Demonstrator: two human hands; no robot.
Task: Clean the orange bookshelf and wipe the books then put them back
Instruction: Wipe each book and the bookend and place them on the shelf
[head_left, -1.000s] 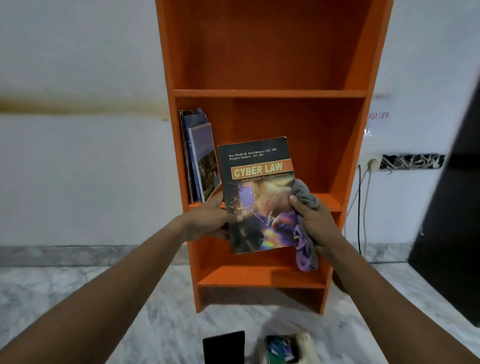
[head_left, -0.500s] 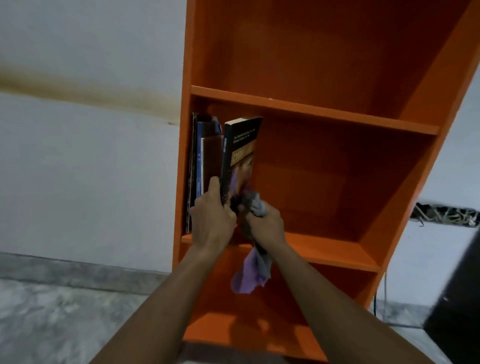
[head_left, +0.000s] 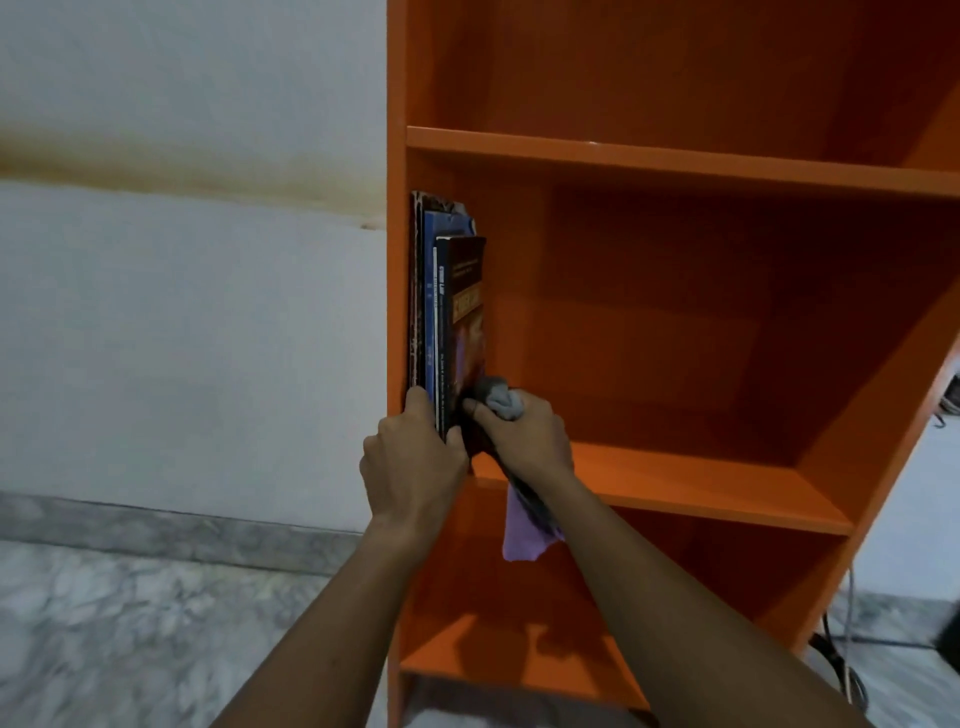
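Note:
The orange bookshelf (head_left: 675, 161) fills the right half of the view. On its middle shelf, against the left wall, stand a few upright books (head_left: 427, 291). The Cyber Law book (head_left: 465, 322) stands upright as the rightmost of them. My left hand (head_left: 410, 457) grips the lower spines of the books from the front. My right hand (head_left: 519, 431) presses the Cyber Law book's lower cover while holding a grey-purple cloth (head_left: 524, 535), whose tail hangs below the shelf edge.
A pale wall (head_left: 182, 312) with a brown stain band lies to the left, with marble floor (head_left: 130, 623) below it. Cables (head_left: 847, 649) hang at the shelf's lower right. The rest of the middle shelf and the upper shelf hold nothing visible.
The Cyber Law book went from being held cover-up before the shelf to standing upright against the other books. My view has moved closer and to the left.

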